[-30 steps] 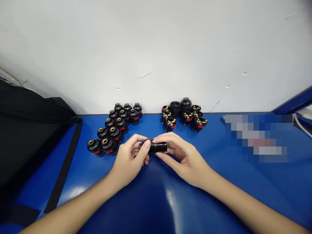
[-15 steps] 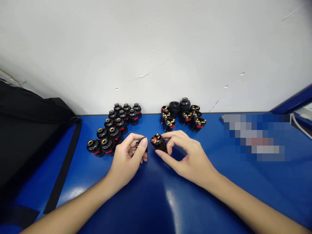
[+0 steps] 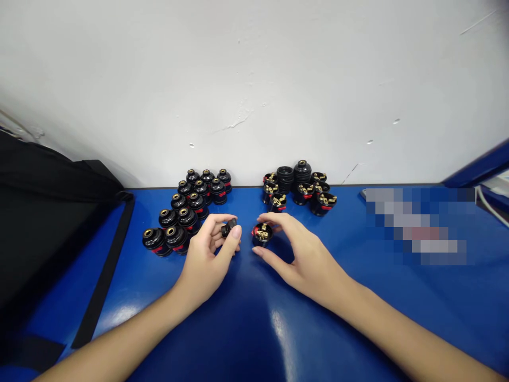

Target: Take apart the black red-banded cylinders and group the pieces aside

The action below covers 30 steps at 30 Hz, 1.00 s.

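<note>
Between the thumb and fingers of my left hand [image 3: 212,244] is a small black cap [image 3: 228,228], partly hidden by the thumb. Close by on the right, my right hand [image 3: 298,244] curls its thumb and fingers around a black lamp socket [image 3: 261,236]. This socket is open at the top, showing brass contacts and a red part inside. It is upright, low over the blue table or on it; I cannot tell which. A small gap separates the two pieces.
Several closed black lamp sockets [image 3: 186,217] stand in rows at the left. Beyond my right hand are several open socket bodies [image 3: 324,201] and stacked black caps [image 3: 302,172]. A black bag [image 3: 47,201] lies far left, a blurred-out object [image 3: 421,228] at the right. A white wall [image 3: 254,95] rises behind.
The socket in my right hand has gone from tilted to upright, its open top now facing up. The cap in my left hand has turned and shows more.
</note>
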Each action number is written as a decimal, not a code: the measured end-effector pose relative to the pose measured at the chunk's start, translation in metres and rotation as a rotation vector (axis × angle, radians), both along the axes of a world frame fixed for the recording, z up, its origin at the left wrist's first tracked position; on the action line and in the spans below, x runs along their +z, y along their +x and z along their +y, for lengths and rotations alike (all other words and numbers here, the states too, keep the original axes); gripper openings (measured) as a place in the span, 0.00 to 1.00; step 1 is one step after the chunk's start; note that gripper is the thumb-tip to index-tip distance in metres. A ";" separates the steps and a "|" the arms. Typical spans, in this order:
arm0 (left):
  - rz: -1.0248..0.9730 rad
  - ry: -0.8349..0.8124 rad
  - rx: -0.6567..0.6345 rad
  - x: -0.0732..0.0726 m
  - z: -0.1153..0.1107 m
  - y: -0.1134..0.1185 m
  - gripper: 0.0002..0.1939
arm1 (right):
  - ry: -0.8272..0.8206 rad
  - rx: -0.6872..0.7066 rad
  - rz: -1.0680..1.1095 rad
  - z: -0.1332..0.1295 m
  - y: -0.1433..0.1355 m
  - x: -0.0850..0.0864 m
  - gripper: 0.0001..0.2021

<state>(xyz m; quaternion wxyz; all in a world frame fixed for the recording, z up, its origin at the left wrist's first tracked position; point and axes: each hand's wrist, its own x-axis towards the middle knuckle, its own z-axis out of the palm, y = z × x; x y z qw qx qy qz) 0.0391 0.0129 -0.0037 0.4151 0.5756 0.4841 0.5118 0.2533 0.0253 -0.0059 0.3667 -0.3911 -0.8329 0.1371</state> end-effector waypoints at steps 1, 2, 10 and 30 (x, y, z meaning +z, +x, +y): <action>-0.001 -0.002 -0.003 0.000 0.000 0.000 0.19 | 0.028 0.007 -0.024 0.000 0.000 0.001 0.24; -0.002 -0.005 -0.005 0.000 0.000 0.000 0.19 | 0.050 0.014 -0.045 -0.001 0.001 0.003 0.23; -0.010 -0.024 -0.021 -0.001 0.000 0.001 0.18 | 0.180 -0.023 -0.279 0.002 0.019 0.027 0.10; -0.005 -0.042 -0.044 0.000 -0.001 0.001 0.18 | 0.254 -0.298 -0.350 0.033 0.055 0.015 0.10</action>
